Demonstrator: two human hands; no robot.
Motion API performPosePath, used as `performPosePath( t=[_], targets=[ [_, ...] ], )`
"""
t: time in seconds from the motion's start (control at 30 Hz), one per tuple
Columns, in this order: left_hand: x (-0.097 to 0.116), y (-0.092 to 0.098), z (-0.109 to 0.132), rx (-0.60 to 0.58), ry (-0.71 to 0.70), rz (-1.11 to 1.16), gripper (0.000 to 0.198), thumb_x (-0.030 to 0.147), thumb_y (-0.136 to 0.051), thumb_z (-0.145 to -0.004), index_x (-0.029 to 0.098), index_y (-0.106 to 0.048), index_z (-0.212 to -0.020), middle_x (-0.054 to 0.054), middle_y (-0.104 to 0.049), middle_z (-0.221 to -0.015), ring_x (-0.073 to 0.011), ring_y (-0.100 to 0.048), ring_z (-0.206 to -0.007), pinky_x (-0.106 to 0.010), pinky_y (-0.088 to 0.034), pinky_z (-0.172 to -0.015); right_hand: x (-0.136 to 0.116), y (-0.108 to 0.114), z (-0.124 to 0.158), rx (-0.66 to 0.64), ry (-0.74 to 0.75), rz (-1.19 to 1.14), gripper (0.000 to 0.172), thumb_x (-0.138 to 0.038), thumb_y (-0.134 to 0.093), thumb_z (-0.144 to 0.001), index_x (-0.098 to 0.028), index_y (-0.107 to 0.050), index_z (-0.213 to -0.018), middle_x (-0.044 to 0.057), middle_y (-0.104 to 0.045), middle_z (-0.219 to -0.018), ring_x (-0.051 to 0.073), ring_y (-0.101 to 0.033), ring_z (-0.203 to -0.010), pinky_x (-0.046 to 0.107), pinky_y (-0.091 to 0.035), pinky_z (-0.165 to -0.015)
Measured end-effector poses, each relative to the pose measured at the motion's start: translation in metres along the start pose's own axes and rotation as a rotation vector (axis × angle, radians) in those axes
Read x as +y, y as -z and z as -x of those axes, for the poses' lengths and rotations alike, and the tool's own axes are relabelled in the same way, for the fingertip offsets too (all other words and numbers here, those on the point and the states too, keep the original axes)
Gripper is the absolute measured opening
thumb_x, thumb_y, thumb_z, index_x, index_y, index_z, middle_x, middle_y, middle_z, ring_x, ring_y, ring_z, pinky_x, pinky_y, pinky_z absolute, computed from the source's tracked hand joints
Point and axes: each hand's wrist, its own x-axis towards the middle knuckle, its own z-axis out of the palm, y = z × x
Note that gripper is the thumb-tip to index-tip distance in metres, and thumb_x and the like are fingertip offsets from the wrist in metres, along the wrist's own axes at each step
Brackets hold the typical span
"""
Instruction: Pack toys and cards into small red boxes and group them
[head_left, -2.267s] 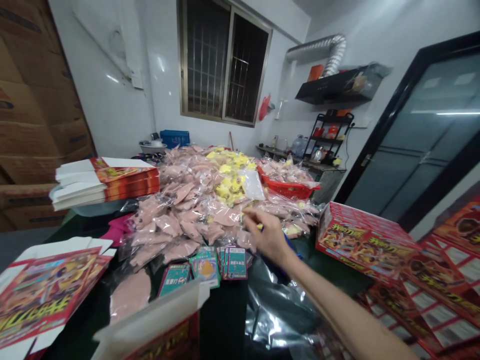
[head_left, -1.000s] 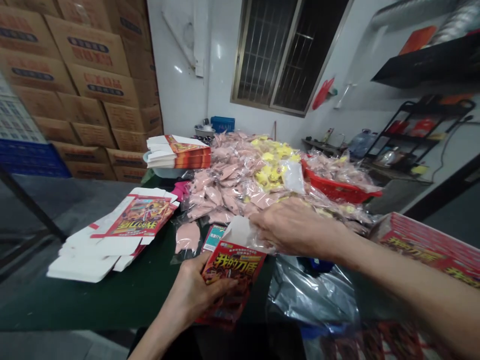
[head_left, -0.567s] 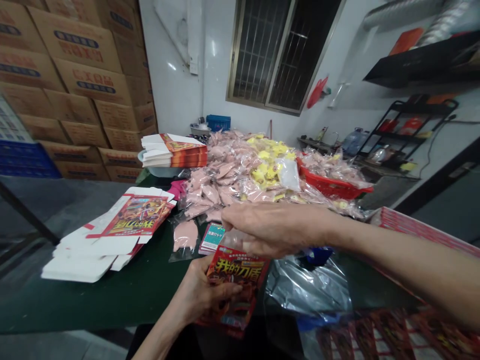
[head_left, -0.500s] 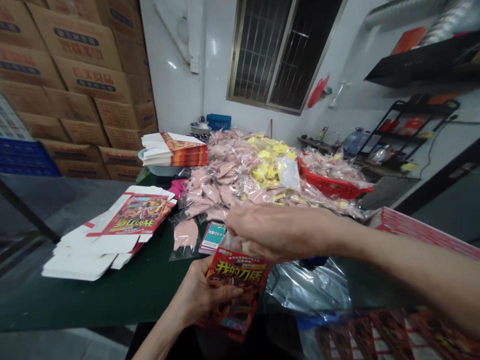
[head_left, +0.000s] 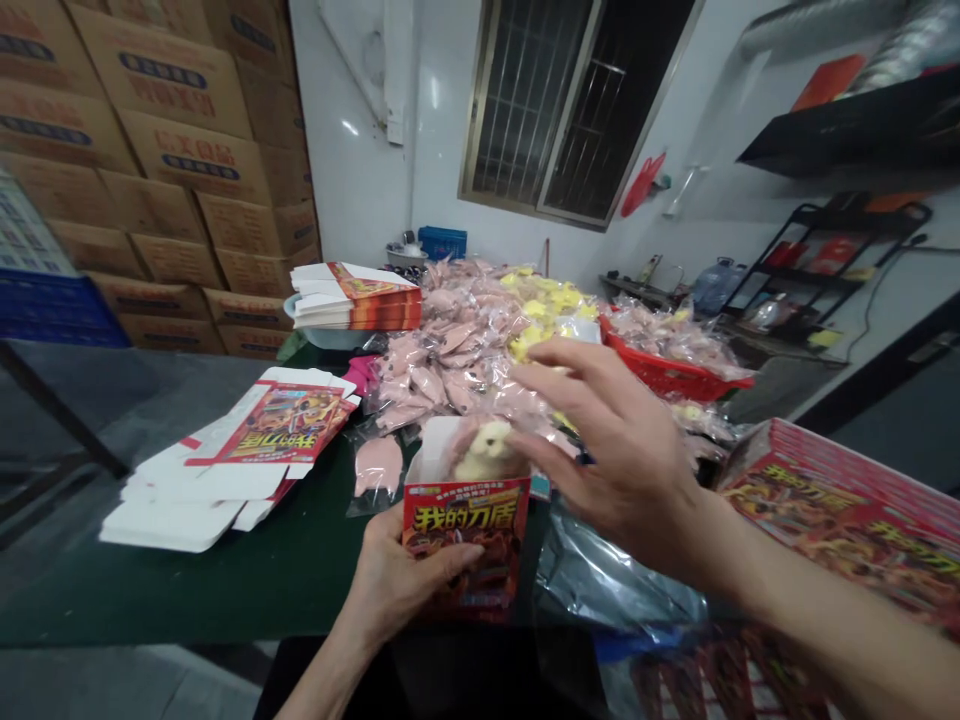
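My left hand (head_left: 409, 570) grips a red printed box (head_left: 466, 530) by its lower left side, thumb across the front. The box is upright with its top flap raised. A cream-coloured animal-shaped toy (head_left: 489, 450) pokes out of the opening, with something pink beside it. Just right of the toy, my right hand (head_left: 607, 450) hovers with fingers apart and holds nothing. Behind the box lies a heap of bagged pink toys (head_left: 442, 370) and bagged yellow toys (head_left: 536, 320). One bagged pink piece (head_left: 377, 467) rests left of the box.
Flattened boxes (head_left: 225, 460) lie on the green table at left; another stack (head_left: 356, 295) sits on a basin behind. A red basket (head_left: 667, 375) of bagged toys stands at back right. Filled red boxes (head_left: 847, 520) are at right, near a clear plastic bag (head_left: 615, 575).
My right hand has opened and moved up and right, off the box's mouth. The cream toy now shows in the opening. The red box is turned more upright.
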Motion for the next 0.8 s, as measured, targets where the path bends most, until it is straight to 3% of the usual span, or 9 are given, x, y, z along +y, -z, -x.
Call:
performPosePath(
  t=[0.13,0.2,0.3,0.4,0.47,0.53,0.63,0.73,0.8],
  targets=[
    [-0.008,0.006,-0.003,0.202,-0.235,-0.268,0.026,0.031,-0.078,-0.057,0.014,-0.069,-0.074,-0.002,-0.072,-0.065,-0.0170,-0.066,-0.054,-0.024,-0.056,-0.053,-0.006,-0.008,0.029,0.057,-0.064,-0.033,0.030,-0.014,-0.058,-0.083,-0.013,-0.054,-0.113,0.011,-0.061,-0.107,0.020,-0.055,-0.102,0.036,-0.045,-0.091],
    [-0.013,0.008,-0.004,0.182,-0.291,-0.367,0.026,0.032,-0.078,-0.057,0.014,-0.069,-0.073,-0.001,-0.070,-0.061,-0.0156,-0.063,-0.051,-0.023,-0.054,-0.050,-0.013,-0.024,0.040,0.049,-0.036,-0.039,0.026,-0.011,-0.057,-0.083,-0.015,-0.056,-0.109,0.008,-0.063,-0.103,0.021,-0.054,-0.103,0.038,-0.045,-0.091],
    [-0.021,0.012,-0.004,0.102,-0.256,-0.385,0.029,0.034,-0.077,-0.059,0.014,-0.068,-0.079,0.000,-0.069,-0.061,-0.0151,-0.062,-0.051,-0.022,-0.052,-0.047,-0.026,-0.049,0.051,0.029,-0.017,-0.014,0.016,-0.010,-0.054,-0.084,-0.015,-0.061,-0.098,0.011,-0.061,-0.106,0.024,-0.050,-0.105,0.040,-0.047,-0.087],
    [-0.023,0.014,-0.002,0.129,-0.260,-0.375,0.035,0.031,-0.077,-0.059,0.014,-0.068,-0.088,-0.001,-0.070,-0.070,-0.0158,-0.064,-0.058,-0.021,-0.053,-0.052,-0.039,-0.065,0.055,0.071,-0.096,0.028,0.010,-0.014,-0.054,-0.084,-0.014,-0.063,-0.087,0.014,-0.057,-0.113,0.027,-0.047,-0.108,0.041,-0.046,-0.086],
    [-0.021,0.014,-0.001,0.167,-0.288,-0.370,0.037,0.027,-0.076,-0.059,0.014,-0.067,-0.093,0.000,-0.070,-0.070,-0.0146,-0.063,-0.057,-0.020,-0.053,-0.053,-0.048,-0.071,0.055,0.077,-0.142,0.013,0.011,-0.017,-0.054,-0.085,-0.013,-0.063,-0.091,0.013,-0.060,-0.107,0.026,-0.049,-0.104,0.041,-0.045,-0.085],
    [-0.018,0.014,0.000,0.182,-0.315,-0.350,0.032,0.023,-0.072,-0.061,0.015,-0.068,-0.092,0.002,-0.070,-0.069,-0.0131,-0.062,-0.055,-0.018,-0.051,-0.051,-0.058,-0.074,0.053,-0.011,-0.146,-0.045,0.020,-0.020,-0.052,-0.087,-0.012,-0.060,-0.104,0.011,-0.063,-0.099,0.023,-0.052,-0.095,0.039,-0.045,-0.081],
    [-0.019,0.018,0.002,0.214,-0.332,-0.353,0.015,0.024,-0.068,-0.063,0.014,-0.070,-0.075,0.002,-0.067,-0.061,-0.0123,-0.059,-0.050,-0.018,-0.050,-0.047,-0.067,-0.076,0.051,-0.082,-0.138,-0.188,0.027,-0.024,-0.049,-0.089,-0.011,-0.054,-0.113,0.008,-0.065,-0.094,0.020,-0.055,-0.085,0.036,-0.045,-0.075],
    [-0.025,0.033,0.007,0.385,-0.296,-0.416,0.020,0.031,-0.075,-0.057,0.014,-0.069,-0.066,0.002,-0.065,-0.053,-0.0130,-0.057,-0.044,-0.020,-0.049,-0.044,-0.055,-0.073,0.064,0.125,-0.202,-0.263,0.026,-0.016,-0.051,-0.087,-0.013,-0.053,-0.113,0.009,-0.064,-0.099,0.018,-0.056,-0.093,0.033,-0.046,-0.081],
    [-0.030,0.046,0.011,0.559,-0.242,-0.457,0.025,0.034,-0.078,-0.051,0.014,-0.070,-0.065,0.001,-0.066,-0.053,-0.0142,-0.058,-0.044,-0.021,-0.051,-0.043,-0.031,-0.074,0.084,0.176,-0.332,-0.159,0.024,-0.010,-0.052,-0.086,-0.017,-0.056,-0.108,0.008,-0.063,-0.098,0.018,-0.056,-0.095,0.033,-0.045,-0.082]
  ],
)
